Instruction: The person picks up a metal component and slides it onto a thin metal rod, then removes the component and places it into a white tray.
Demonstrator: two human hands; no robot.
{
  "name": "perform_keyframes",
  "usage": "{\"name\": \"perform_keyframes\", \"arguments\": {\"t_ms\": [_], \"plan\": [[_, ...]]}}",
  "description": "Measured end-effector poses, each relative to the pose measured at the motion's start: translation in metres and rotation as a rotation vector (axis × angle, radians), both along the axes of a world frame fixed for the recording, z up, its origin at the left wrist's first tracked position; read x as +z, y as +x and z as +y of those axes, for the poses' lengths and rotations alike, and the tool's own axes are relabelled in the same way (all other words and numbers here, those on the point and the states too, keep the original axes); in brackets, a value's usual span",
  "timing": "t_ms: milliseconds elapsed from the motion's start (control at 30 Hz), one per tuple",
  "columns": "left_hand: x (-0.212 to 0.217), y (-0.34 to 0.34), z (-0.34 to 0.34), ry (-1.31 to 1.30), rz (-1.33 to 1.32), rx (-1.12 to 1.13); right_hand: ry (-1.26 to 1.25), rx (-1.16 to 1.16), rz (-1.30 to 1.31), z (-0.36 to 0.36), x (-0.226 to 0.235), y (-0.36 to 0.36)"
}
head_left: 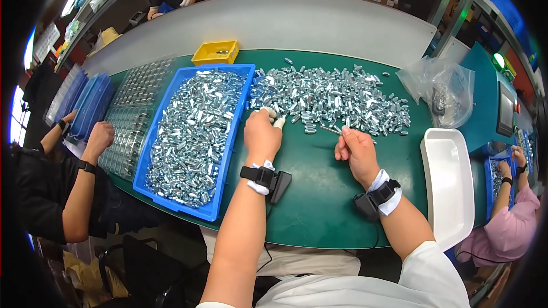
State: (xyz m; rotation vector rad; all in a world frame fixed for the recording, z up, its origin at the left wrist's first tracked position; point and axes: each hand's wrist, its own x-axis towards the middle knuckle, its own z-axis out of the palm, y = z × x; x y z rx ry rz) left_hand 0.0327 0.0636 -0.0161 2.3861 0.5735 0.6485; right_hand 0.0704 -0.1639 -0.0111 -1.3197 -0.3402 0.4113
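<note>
**Sorting small metal parts at the pile's near edge**

The left hand (261,134) sits at centre frame, fingers curled and white-capped fingertips (278,121) pressed on the near-left fringe of the pile of small shiny metal parts (334,99), which spreads over the green tabletop (311,194) in the upper middle of the frame. Its grip looks clenched around parts, though what lies inside the fist is hidden. The right hand (355,149), just right of centre, pinches a thin metal tool (330,130) whose tip points left and up toward the pile's lower edge.

To do this well, I judge it best to pull only a few parts clear of the fringe at a time, so each can be seen singly, and to keep the tool low and flat so it slides parts instead of flicking them.

The blue bin (228,154), heaped with the same parts, lies touching-close to the left of the left wrist; its raised wall is the edge most likely to catch a sweeping hand. The white tray (451,194) at the right edge stands well apart from the right hand, with bare green surface between. The broadest free room is the lower middle of the frame, between the forearms and the tabletop's near rim. A clear plastic bag (442,88) lies at upper right, a small yellow box (216,53) beyond the bin. Another person's hand (100,137) rests at left beside clear moulded trays (128,119).
</note>
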Motion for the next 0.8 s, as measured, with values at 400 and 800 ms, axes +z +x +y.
{"name": "perform_keyframes", "arguments": {"t_ms": [400,800], "plan": [[0.029,-0.020,-0.017,-0.678,-0.127,-0.174,-0.055,0.003,-0.036,-0.003,0.003,-0.003],[0.038,-0.027,-0.044,-1.221,-0.087,-0.518,-0.108,0.051,-0.102,-0.003,0.002,-0.006]]}}
